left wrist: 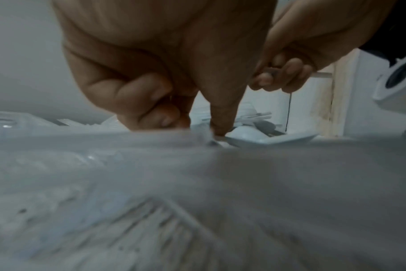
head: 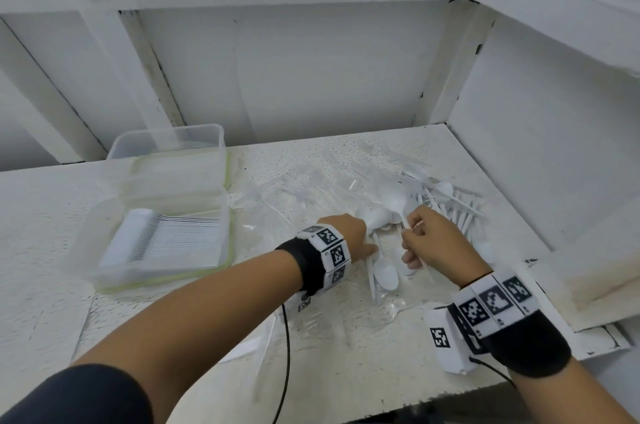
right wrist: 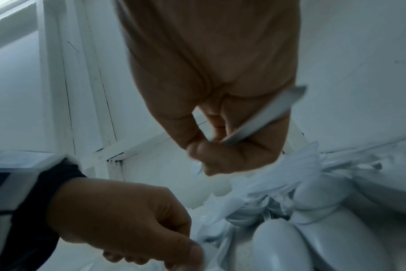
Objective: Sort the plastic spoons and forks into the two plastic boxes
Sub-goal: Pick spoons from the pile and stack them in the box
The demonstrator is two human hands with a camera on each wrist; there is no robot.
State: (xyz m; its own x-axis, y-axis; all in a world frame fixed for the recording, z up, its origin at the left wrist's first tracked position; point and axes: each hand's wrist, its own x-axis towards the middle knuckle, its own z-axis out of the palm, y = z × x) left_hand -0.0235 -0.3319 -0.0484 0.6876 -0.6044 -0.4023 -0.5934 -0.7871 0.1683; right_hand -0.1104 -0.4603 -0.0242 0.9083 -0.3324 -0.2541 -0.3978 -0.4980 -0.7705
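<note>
Two clear plastic boxes stand at the left of the shelf. The near box [head: 166, 280] holds a neat stack of white cutlery [head: 162, 240]; the far box [head: 166, 143] looks empty. A heap of white spoons [head: 446, 202] and clear forks [head: 301, 181] lies right of centre. My right hand [head: 410, 236] grips a white spoon [head: 396, 202] by its handle [right wrist: 267, 117], bowl pointing up. My left hand [head: 367, 236] is down in the heap with fingers [left wrist: 139, 95] curled, pinching at a white spoon [left wrist: 248, 136]. Another loose spoon [head: 386, 273] lies just below both hands.
The shelf's right wall [head: 554, 146] and a raised ledge [head: 606, 268] close off the right side. Crinkled clear wrap [head: 391, 306] lies under the heap. A black cable [head: 285, 354] runs from my left wrist over the front edge. Bare shelf surface [head: 41, 250] lies left of the boxes.
</note>
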